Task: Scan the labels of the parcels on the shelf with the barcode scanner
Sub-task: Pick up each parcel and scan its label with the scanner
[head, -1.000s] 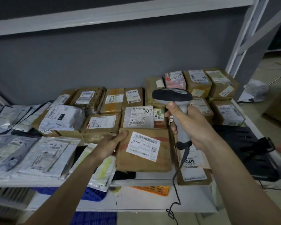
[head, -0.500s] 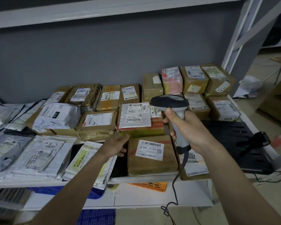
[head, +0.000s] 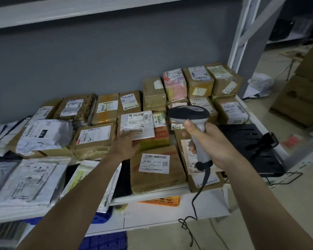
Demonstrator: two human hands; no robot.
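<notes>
right hand (head: pixel 209 141) wrapped round the grip of the barcode scanner (head: pixel 193 127), fingers curled tight, thumb up by the neck, the dark head held above the parcels and its cable (head: pixel 197 193) dangling off the front of the shelf (head: pixel 152 194). left hand (head: pixel 124 145) out flat, fingers straight and spread, tips resting on the lower left corner of the white label (head: pixel 136 124) marked 4021, holding nothing. that label lies across a box with red print (head: pixel 159 137) in the middle row. just in front, near the shelf edge, a flat brown parcel (head: pixel 157 170) lies face up with its j6-s06 label (head: pixel 154 163) in plain view, between the two forearms. to its right another brown box (head: pixel 204 179) sits partly behind the scanner handle. brown cartons are packed along the grey back wall, a pink parcel (head: pixel 173 85) among them. a white poly bag (head: pixel 43 136) and flat grey mailers (head: pixel 25 183) cover the left end. a black stand (head: pixel 251 150) on the right end.
</notes>
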